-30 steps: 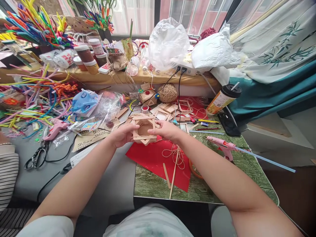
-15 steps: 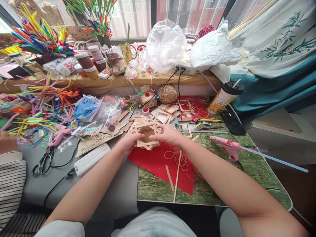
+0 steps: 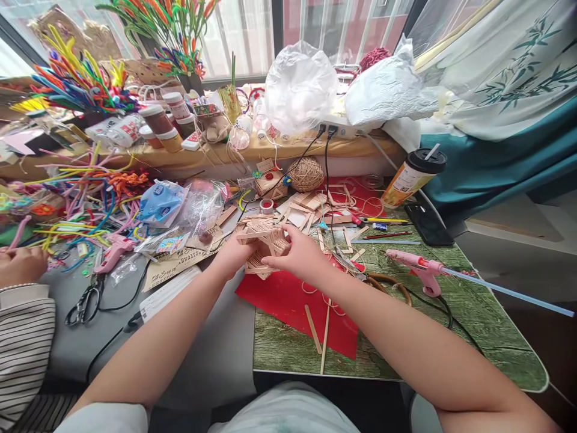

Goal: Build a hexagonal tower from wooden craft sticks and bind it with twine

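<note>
Both hands are clamped on a popsicle-stick frame (image 3: 264,243) just above centre frame, left hand (image 3: 232,257) gripping its left side and right hand (image 3: 301,255) wrapped over the right, tilted up off the red paper sheet (image 3: 293,304) with loose sticks (image 3: 319,328) lying below it. Further right there's a pink glue gun (image 3: 417,267) on the green mat (image 3: 473,325), with a twine ball (image 3: 306,173) and a lidded drink cup (image 3: 412,177) behind, and someone else's hand (image 3: 20,264) at the far left edge near the scissors (image 3: 83,304).
</note>
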The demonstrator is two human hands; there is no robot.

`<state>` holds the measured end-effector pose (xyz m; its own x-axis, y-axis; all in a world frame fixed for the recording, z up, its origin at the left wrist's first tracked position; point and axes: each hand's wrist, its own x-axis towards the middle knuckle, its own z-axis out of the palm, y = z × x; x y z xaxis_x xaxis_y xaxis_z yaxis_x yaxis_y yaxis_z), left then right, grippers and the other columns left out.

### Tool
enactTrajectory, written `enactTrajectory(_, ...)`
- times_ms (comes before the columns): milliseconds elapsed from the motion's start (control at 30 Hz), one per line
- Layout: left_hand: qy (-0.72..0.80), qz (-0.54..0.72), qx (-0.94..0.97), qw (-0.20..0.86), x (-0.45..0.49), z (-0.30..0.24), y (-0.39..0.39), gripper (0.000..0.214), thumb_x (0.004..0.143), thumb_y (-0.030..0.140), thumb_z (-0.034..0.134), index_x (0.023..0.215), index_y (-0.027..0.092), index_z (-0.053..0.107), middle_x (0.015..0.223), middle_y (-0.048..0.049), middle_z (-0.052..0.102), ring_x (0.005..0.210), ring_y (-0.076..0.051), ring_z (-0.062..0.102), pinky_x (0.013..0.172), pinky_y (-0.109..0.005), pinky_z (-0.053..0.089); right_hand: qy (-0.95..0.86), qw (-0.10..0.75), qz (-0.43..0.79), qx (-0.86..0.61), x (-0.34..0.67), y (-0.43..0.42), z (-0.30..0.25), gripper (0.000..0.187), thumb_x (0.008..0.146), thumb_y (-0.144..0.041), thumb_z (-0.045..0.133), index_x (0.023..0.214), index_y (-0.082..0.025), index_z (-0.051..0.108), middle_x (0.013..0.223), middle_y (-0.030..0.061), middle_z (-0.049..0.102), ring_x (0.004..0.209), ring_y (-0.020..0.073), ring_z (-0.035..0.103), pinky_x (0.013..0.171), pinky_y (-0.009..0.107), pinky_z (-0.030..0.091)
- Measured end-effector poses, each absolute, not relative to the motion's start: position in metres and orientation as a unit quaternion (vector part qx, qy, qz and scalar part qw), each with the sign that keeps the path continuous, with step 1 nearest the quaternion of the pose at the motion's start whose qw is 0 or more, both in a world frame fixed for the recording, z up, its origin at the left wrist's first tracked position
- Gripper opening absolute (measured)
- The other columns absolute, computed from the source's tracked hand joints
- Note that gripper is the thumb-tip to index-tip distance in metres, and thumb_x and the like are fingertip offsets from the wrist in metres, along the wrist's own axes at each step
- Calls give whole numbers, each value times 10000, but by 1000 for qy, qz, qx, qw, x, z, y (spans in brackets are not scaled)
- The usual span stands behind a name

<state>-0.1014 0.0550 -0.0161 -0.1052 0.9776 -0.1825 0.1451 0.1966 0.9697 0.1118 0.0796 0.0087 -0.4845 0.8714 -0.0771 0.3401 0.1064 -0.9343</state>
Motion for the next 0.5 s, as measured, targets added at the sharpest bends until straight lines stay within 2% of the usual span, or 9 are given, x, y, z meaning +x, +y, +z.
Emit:
enactTrajectory(167, 603, 427, 512, 437, -93, -12, 54, 425, 855, 324, 755, 1277, 279, 771, 1371, -69, 760, 1271, -342, 705, 1093, -470, 567, -718, 262, 467, -444, 112, 72, 10, 910, 696, -480, 952, 1477, -266, 537, 1230, 104, 742, 1044, 282, 703, 854, 373, 523)
enactTrajectory(367, 585, 438, 525, 436, -90, -12, 55, 451, 869, 309, 756, 1320, 307, 753, 1452, -53, 716, 1350, -334, 664, 1173, -466, 511, -719, 271, 461, -443, 109, 69, 3, 901, 701, -491, 950, 1472, -276, 537, 1268, 111, 737, 1103, 296, 697, 907, 393, 519)
enactTrajectory(500, 584, 432, 514, 457, -93, -16, 57, 504, 845, 338, 779, 1344, 277, 739, 1436, -82, 724, 1331, -355, 673, 1124, -478, 550, -724, 265, 456, -445, 109, 68, 2, 944, 700, -534, 942, 1501, -270, 517, 1292, 126, 731, 1124, 313, 695, 904, 399, 519)
